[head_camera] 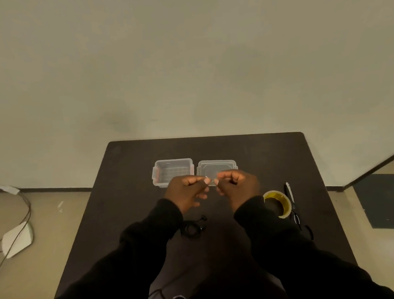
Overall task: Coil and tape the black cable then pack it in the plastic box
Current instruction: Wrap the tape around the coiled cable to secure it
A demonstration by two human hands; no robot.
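The black cable (192, 228) lies coiled on the dark table (129, 200), just below my left wrist. My left hand (188, 190) and my right hand (237, 185) are raised together above the table, and between their pinched fingertips they hold a short strip of clear tape (211, 179). Behind the hands stands the open clear plastic box (173, 172), and its lid (217, 167) lies flat to the right of it. The roll of clear tape (278, 203) sits by my right wrist.
Scissors (294, 208) with black handles lie to the right of the tape roll. A wall rises behind the table. On the floor at the left lie a white device (17, 239) and a trailing cord.
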